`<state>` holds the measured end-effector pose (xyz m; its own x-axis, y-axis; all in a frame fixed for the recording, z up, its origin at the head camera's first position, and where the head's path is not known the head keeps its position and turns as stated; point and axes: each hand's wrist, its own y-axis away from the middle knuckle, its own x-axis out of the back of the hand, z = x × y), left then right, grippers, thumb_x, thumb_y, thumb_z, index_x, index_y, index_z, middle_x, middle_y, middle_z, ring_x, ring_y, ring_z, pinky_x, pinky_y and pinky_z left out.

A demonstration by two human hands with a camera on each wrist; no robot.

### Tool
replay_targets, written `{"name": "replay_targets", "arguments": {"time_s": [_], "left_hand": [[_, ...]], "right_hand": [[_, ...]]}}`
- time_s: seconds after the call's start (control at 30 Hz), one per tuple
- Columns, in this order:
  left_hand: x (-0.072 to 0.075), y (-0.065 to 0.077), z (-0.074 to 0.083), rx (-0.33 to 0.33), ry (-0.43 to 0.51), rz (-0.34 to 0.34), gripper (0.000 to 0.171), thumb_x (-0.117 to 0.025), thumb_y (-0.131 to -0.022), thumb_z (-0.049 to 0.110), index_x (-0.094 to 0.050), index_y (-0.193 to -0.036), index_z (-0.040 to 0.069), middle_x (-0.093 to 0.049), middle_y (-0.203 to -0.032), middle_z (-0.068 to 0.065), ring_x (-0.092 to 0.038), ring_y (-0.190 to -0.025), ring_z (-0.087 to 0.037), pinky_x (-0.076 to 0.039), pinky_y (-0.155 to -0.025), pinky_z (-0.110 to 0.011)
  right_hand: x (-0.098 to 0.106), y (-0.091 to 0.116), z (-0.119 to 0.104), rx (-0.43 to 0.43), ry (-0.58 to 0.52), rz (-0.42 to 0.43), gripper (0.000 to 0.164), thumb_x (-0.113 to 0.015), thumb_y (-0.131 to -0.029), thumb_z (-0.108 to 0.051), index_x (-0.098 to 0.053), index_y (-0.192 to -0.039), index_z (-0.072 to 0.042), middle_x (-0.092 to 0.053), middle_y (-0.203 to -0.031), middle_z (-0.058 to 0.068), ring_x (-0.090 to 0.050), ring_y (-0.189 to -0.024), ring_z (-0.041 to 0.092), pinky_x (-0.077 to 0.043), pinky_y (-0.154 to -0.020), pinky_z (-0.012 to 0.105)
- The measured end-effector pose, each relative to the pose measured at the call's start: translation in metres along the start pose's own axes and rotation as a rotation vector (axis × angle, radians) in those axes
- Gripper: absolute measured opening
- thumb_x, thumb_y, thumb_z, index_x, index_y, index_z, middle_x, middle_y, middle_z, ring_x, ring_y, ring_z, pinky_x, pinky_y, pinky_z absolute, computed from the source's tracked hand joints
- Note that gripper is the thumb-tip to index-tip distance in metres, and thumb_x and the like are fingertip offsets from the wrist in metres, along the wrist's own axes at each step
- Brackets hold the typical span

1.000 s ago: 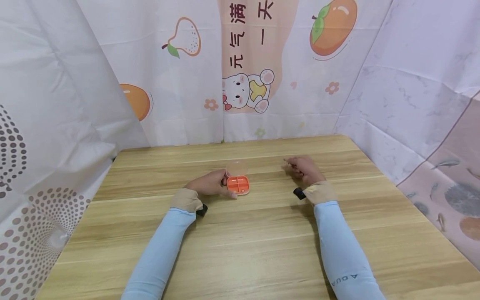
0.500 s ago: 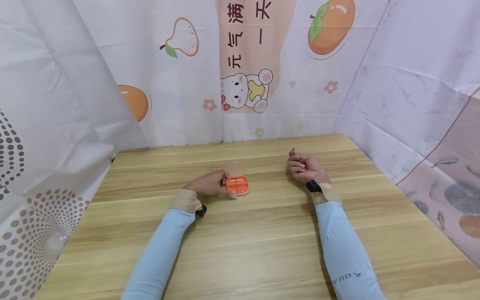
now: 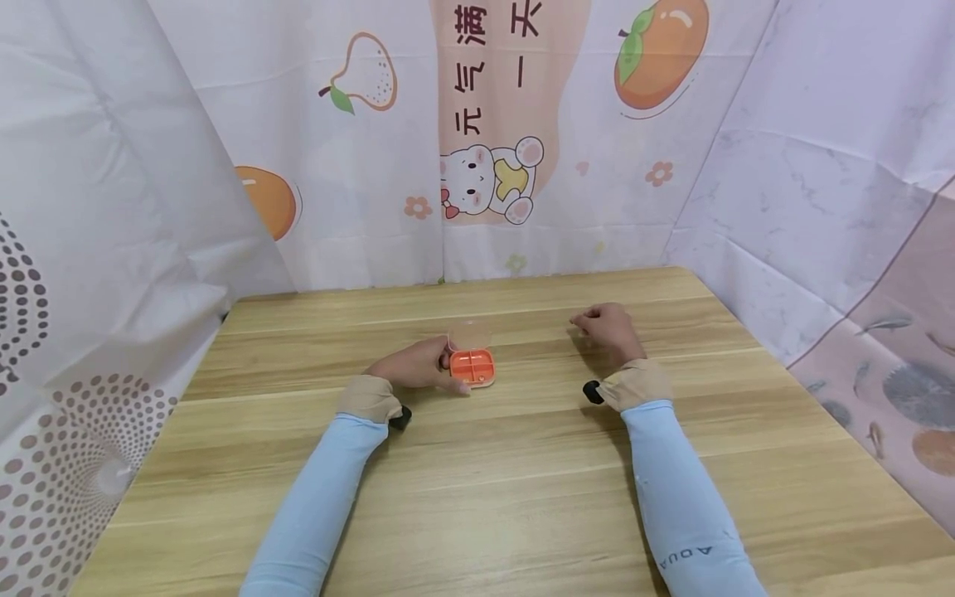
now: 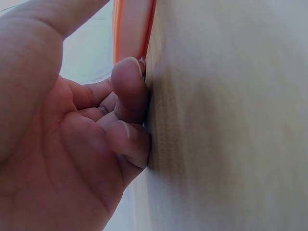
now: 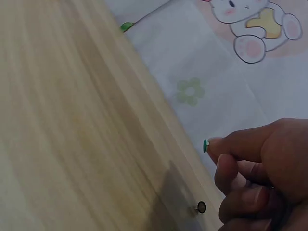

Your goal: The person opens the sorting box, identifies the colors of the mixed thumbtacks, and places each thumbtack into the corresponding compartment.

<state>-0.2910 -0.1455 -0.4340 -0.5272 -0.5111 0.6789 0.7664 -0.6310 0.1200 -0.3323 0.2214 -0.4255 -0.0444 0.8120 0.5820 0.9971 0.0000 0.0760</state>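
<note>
A small orange pill box (image 3: 472, 367) with several compartments stands on the table, its clear lid (image 3: 470, 335) raised at the back. My left hand (image 3: 418, 365) holds it from the left side, thumb along the front edge and fingers at the back left corner. The left wrist view shows two fingertips curled down at the table beside the box (image 4: 134, 29). To the right, my right hand (image 3: 608, 325) pinches a green-headed thumbtack (image 5: 206, 146) between thumb and index finger. A dark-headed tack (image 5: 201, 207) shows near the other curled fingers; I cannot tell what it rests on.
The wooden table (image 3: 492, 481) ends at the back against a printed curtain (image 3: 358, 182). More curtains hang at the left and right sides. Black wrist cameras sit on both wrists, such as the right camera (image 3: 593, 391).
My right hand turned palm up half a second ago, showing the green tack, and has turned back down now. The left hand and the pill box have stayed put.
</note>
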Motion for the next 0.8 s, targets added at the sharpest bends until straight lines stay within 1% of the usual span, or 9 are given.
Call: {"name": "replay_targets", "arguments": {"time_s": [0.03,0.13,0.37,0.53,0.73,0.8], "left_hand": [[0.000,0.000,0.000,0.001,-0.001,0.002,0.061,-0.083,-0.073,0.043,-0.052,-0.114,0.011,-0.059,-0.096,-0.002,-0.047,-0.080,-0.013,-0.042,-0.070,-0.026],[0.001,0.001,0.001,0.004,0.003,0.001,0.061,-0.083,-0.073,0.042,-0.052,-0.114,0.010,-0.059,-0.095,-0.004,-0.047,-0.080,-0.013,-0.042,-0.070,-0.026],[0.001,0.001,0.001,-0.001,0.009,0.006,0.062,-0.084,-0.073,0.041,-0.052,-0.115,0.009,-0.059,-0.096,-0.005,-0.046,-0.081,-0.015,-0.041,-0.070,-0.027],[0.000,0.001,0.001,-0.011,0.019,0.003,0.062,-0.083,-0.073,0.041,-0.052,-0.115,0.007,-0.058,-0.097,-0.006,-0.046,-0.082,-0.016,-0.041,-0.071,-0.029],[0.001,0.000,0.001,-0.033,0.048,-0.025,0.059,-0.083,-0.075,0.038,-0.054,-0.118,0.011,-0.062,-0.097,-0.002,-0.047,-0.080,-0.013,-0.042,-0.072,-0.027],[0.001,0.000,0.001,-0.026,0.042,-0.022,0.059,-0.083,-0.075,0.039,-0.053,-0.118,0.012,-0.062,-0.097,-0.001,-0.047,-0.081,-0.012,-0.043,-0.072,-0.027]], "right_hand": [[-0.001,0.000,-0.001,0.001,0.027,0.004,0.034,-0.058,-0.098,-0.029,-0.066,-0.112,0.001,-0.062,-0.101,0.017,-0.055,-0.077,0.020,-0.045,-0.066,0.031],[-0.005,0.000,-0.003,0.005,0.030,0.016,0.030,-0.059,-0.097,-0.025,-0.066,-0.106,0.003,-0.062,-0.098,0.017,-0.058,-0.076,0.023,-0.046,-0.066,0.032],[-0.011,-0.001,-0.006,0.024,0.060,0.005,0.027,-0.059,-0.096,-0.025,-0.068,-0.105,-0.001,-0.061,-0.091,0.012,-0.056,-0.070,0.019,-0.046,-0.064,0.030],[-0.016,0.001,-0.010,0.029,0.080,-0.015,0.025,-0.060,-0.096,-0.024,-0.069,-0.104,-0.002,-0.061,-0.088,0.012,-0.054,-0.068,0.019,-0.044,-0.061,0.030],[-0.020,0.002,-0.015,0.071,0.159,-0.026,0.023,-0.061,-0.095,-0.024,-0.070,-0.101,-0.004,-0.059,-0.076,0.008,-0.051,-0.064,0.017,-0.042,-0.059,0.030],[-0.022,0.002,-0.016,0.081,0.169,-0.023,0.022,-0.061,-0.095,-0.024,-0.071,-0.100,-0.004,-0.059,-0.074,0.007,-0.051,-0.065,0.017,-0.042,-0.060,0.030]]}}
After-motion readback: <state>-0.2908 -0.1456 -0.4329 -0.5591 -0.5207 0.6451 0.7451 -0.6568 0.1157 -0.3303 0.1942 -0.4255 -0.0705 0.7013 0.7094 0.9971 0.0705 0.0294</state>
